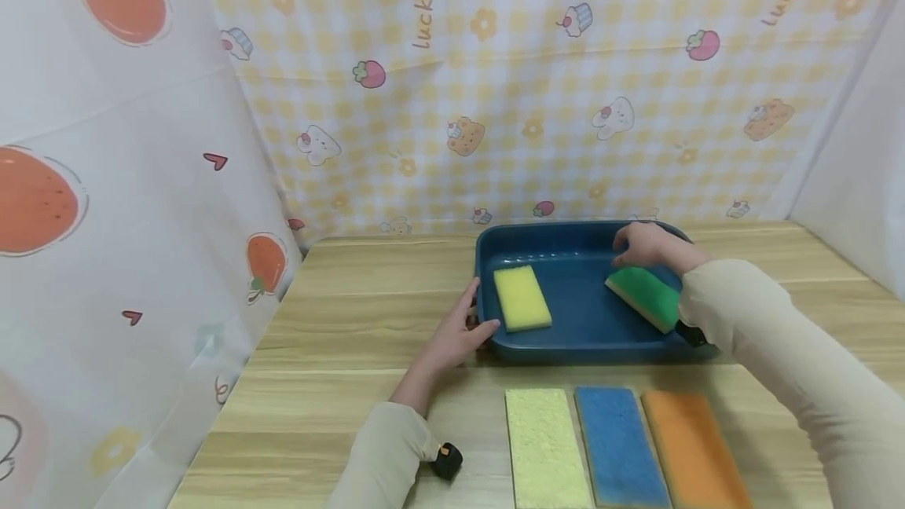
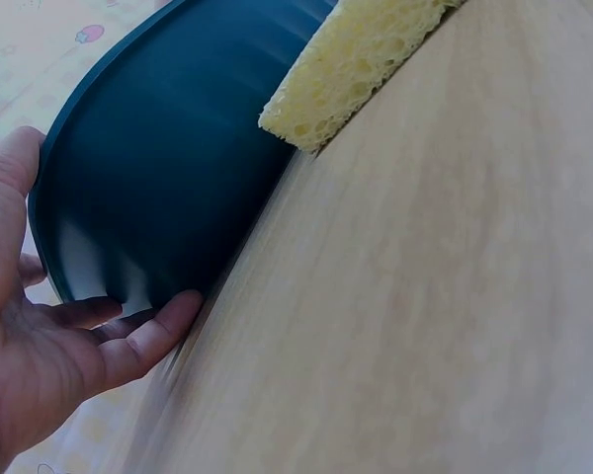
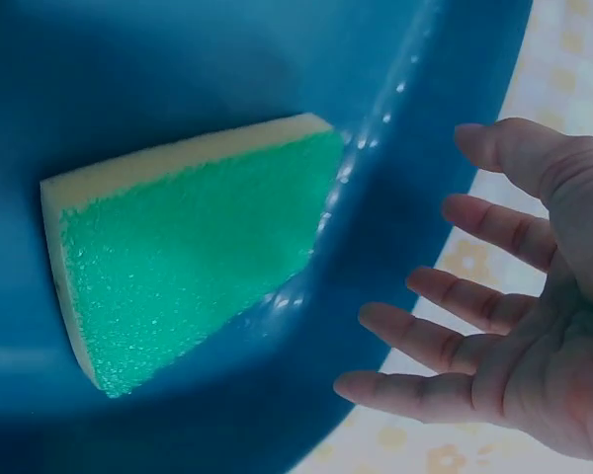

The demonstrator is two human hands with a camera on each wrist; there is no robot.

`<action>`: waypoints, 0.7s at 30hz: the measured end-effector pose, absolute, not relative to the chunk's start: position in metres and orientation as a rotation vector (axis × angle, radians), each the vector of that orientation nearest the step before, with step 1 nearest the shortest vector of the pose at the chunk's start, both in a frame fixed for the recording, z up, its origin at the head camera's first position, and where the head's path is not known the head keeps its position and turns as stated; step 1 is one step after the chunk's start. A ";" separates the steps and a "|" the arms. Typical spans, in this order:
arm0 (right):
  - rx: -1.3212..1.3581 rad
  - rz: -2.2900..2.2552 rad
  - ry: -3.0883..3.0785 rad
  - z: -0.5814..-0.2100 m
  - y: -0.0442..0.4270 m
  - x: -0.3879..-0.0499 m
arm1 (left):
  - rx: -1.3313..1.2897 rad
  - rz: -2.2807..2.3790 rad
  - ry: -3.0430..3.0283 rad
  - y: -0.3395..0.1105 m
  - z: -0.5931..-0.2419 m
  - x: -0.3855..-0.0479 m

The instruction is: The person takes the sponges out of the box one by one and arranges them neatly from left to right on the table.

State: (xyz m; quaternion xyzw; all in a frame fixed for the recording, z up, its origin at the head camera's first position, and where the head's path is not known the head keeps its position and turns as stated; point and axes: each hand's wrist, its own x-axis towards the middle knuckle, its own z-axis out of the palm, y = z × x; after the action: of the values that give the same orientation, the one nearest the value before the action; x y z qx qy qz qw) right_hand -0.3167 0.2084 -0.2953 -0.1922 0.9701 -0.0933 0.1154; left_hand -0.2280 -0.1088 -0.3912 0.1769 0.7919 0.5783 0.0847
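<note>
A green sponge (image 1: 646, 295) lies in the right part of a dark blue basin (image 1: 580, 309) on a wooden table (image 1: 360, 313), green face up. Its long axis runs diagonally, from the far left toward the near right, where the sleeve comes close to its end. The right hand (image 1: 649, 244) hovers over the basin's far right side, fingers spread and holding nothing, just beside the sponge. The left hand (image 1: 452, 338) rests against the basin's left side, thumb and fingers spread along it. Inside, near that left wall, a yellow sponge (image 1: 522, 298) points away from the viewer; a wide stretch of basin floor separates it from the green one. In front of the basin's near edge, a pale yellow sponge (image 1: 547, 446), a blue sponge (image 1: 621, 446) and an orange sponge (image 1: 696, 446) lie side by side, long axes pointing toward it.
</note>
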 end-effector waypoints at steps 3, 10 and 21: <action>-0.544 -0.255 2.799 -0.298 0.213 -0.318 | 0.539 1.698 2.394 -0.107 -0.397 -0.232; -0.518 -0.238 2.745 -0.307 0.222 -0.323 | 0.545 1.699 2.404 -0.104 -0.398 -0.232; -0.491 -0.195 2.674 -0.314 0.225 -0.327 | 0.524 1.724 2.339 -0.101 -0.395 -0.231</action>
State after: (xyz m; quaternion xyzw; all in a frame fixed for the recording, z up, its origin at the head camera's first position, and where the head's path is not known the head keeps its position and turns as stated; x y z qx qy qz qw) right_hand -0.3273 0.2254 -0.3135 -0.1764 0.9599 -0.0699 0.2066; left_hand -0.2306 -0.1010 -0.3950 0.1768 0.7887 0.5812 0.0943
